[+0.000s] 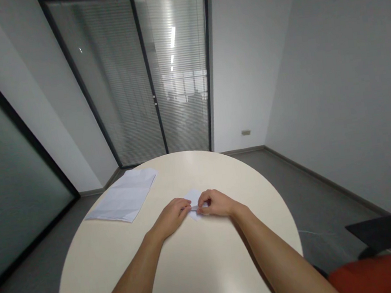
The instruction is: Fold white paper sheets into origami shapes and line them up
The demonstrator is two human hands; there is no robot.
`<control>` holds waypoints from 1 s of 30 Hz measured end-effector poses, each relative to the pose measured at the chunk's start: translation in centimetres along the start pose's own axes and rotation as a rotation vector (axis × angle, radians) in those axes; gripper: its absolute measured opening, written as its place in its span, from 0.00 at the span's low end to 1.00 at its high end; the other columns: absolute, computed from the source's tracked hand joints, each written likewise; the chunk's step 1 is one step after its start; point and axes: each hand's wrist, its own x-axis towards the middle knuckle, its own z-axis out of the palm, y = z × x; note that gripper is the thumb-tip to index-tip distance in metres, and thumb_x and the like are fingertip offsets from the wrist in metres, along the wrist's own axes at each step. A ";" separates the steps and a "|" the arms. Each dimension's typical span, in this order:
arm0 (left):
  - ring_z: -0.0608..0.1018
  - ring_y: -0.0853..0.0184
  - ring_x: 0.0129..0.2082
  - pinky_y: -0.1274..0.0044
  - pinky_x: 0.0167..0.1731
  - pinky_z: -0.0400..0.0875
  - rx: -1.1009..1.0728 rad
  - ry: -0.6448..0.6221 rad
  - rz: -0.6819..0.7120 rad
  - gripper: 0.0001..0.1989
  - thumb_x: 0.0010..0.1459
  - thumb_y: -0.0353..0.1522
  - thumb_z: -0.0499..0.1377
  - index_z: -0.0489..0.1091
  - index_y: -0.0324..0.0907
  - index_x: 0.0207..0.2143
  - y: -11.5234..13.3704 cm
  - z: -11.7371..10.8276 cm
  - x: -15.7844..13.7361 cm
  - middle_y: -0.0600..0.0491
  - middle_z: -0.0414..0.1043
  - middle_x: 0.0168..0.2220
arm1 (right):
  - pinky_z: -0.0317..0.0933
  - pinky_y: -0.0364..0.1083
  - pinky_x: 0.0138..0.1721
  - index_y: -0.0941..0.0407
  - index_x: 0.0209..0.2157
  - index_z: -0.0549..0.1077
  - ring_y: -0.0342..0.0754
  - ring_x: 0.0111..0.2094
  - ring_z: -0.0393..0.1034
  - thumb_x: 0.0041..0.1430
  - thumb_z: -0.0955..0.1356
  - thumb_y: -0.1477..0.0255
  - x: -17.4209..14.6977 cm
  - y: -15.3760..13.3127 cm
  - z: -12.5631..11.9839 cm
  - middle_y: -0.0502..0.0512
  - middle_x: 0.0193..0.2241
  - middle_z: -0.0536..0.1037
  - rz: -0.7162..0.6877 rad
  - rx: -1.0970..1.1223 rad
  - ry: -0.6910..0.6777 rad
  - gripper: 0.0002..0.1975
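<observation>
A small piece of folded white paper (193, 195) lies on the round cream table (189, 271), between my two hands. My left hand (174, 216) rests at its left side, thumb and fingers pressed together on the paper's edge. At the right side, my right hand (217, 202) pinches the paper between thumb and forefinger, the other fingers curled. A raised fold shows between the fingertips of both hands. The hands cover the paper's left and right corners.
Larger white sheets (123, 195) with creases lie at the table's left back edge. A red chair seat (378, 276) with a black armrest (387, 231) stands at the lower right, a thin white cable near it. Beyond the table are glass doors (119, 79) with blinds.
</observation>
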 end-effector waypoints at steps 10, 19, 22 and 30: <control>0.78 0.62 0.49 0.72 0.52 0.68 0.000 0.012 -0.064 0.12 0.67 0.35 0.54 0.76 0.44 0.46 -0.3 0.1 0.1 0.50 0.79 0.47 | 0.57 0.42 0.30 0.57 0.33 0.81 0.44 0.27 0.68 0.62 0.68 0.63 0.0 0.3 0.1 0.52 0.28 0.80 0.023 -0.018 0.058 0.13; 0.79 0.63 0.41 0.76 0.42 0.67 0.085 -0.001 -0.142 0.12 0.67 0.36 0.53 0.76 0.45 0.42 0.5 -0.5 0.3 0.50 0.80 0.40 | 0.58 0.42 0.31 0.58 0.34 0.80 0.44 0.29 0.69 0.63 0.67 0.62 -0.1 0.1 -0.1 0.53 0.29 0.80 0.066 -0.003 0.090 0.14; 0.79 0.63 0.39 0.77 0.39 0.66 0.102 0.014 -0.181 0.12 0.68 0.36 0.53 0.76 0.45 0.42 0.7 -0.6 0.3 0.50 0.80 0.39 | 0.59 0.42 0.33 0.58 0.35 0.80 0.45 0.30 0.70 0.63 0.68 0.63 -0.2 0.3 -0.3 0.53 0.31 0.81 0.073 -0.006 0.104 0.13; 0.80 0.64 0.36 0.77 0.36 0.65 0.116 0.049 -0.223 0.11 0.68 0.36 0.53 0.75 0.45 0.43 0.9 -0.7 0.2 0.51 0.81 0.37 | 0.62 0.44 0.35 0.57 0.39 0.81 0.47 0.32 0.73 0.63 0.67 0.63 -0.3 1.1 -0.8 0.56 0.34 0.83 0.120 0.002 0.134 0.14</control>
